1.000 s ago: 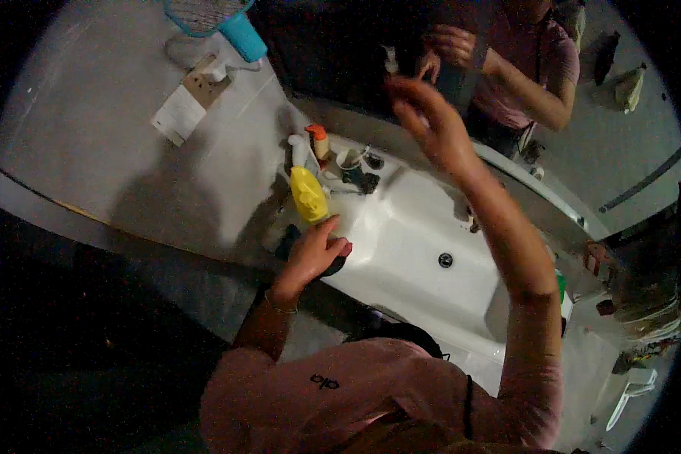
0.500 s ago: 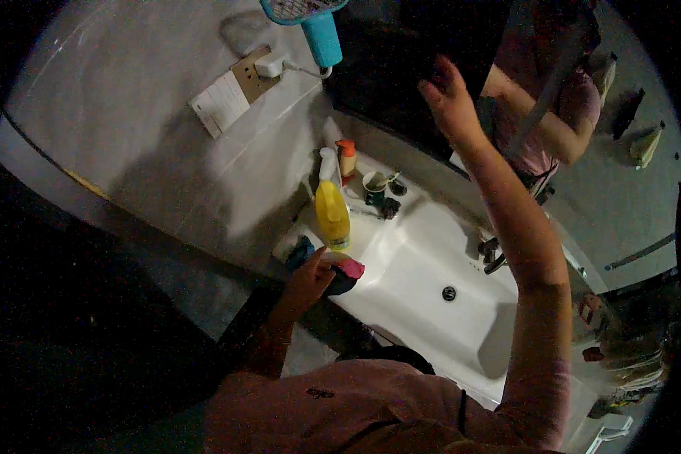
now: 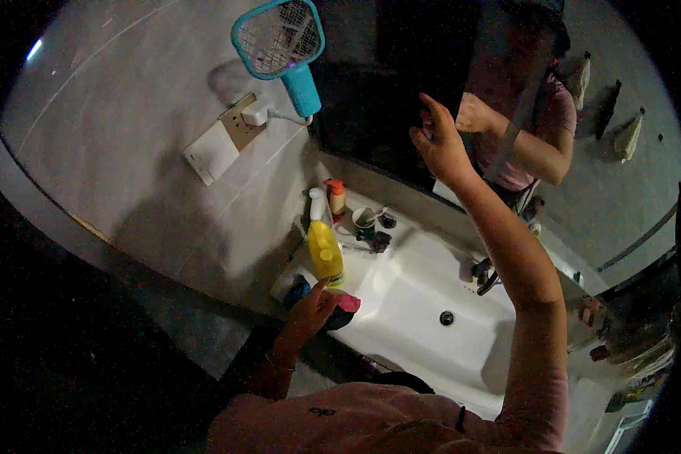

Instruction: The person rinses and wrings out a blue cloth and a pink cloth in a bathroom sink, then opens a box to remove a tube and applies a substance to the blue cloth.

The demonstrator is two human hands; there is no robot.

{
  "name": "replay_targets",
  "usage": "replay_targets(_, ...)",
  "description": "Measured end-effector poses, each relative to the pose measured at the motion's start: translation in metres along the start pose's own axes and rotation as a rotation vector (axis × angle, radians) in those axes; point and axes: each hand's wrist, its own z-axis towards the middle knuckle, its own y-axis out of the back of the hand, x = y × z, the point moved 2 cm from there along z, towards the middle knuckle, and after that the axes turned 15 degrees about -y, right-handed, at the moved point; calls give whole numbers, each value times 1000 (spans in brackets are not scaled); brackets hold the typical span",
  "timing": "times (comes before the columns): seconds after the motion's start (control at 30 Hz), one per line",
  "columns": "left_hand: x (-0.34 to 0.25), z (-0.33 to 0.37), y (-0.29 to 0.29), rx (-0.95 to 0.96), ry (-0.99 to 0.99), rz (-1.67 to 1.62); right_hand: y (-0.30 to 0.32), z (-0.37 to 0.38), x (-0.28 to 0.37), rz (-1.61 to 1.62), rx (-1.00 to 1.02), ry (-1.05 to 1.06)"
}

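My right hand (image 3: 444, 148) is raised in front of the dark upper part of a mirror (image 3: 386, 113), thumb and fingers apart. I make out nothing held in it. The mirror shows my arm and pink shirt again. My left hand (image 3: 307, 315) hangs low at the near left corner of the white sink (image 3: 408, 299), fingers loosely stretched. It is beside or touching a pink and dark cloth (image 3: 347, 304); shadow hides the exact contact. Just beyond the fingertips stands a yellow spray bottle (image 3: 324, 253) with a white head. A blue cloth (image 3: 296, 290) lies beside that hand.
An orange-topped pump bottle (image 3: 336, 198) and a cup (image 3: 363, 219) stand on the sink's back corner. The dark faucet (image 3: 488, 276) sits at its far edge. A turquoise mosquito swatter (image 3: 303, 89) hangs by the wall socket (image 3: 242, 125), with a white plug and cable.
The view has tilted, so the sink and bottles sit lower and more of the swatter shows. My right hand stays raised by the mirror, its fingers slightly turned. My left hand remains by the cloth.
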Motion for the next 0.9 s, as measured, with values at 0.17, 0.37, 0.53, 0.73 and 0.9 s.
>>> replay_targets(0.17,-4,25,-17,-26,-126,65,39,-24,10,-175,-83,240)
replay_targets(0.37,43,27,-41,-2,-52,47,110,-78,-38,-339,-414,429)
replay_targets(0.53,65,44,-81,89,0,22,252,-168,-131,-591,-706,138)
replay_targets(0.73,65,62,-172,157,-39,-4,443,-295,-279,-505,-775,-534)
replay_targets(0.9,-16,72,-268,224,-181,4,501,-345,-321,9,-771,-569)
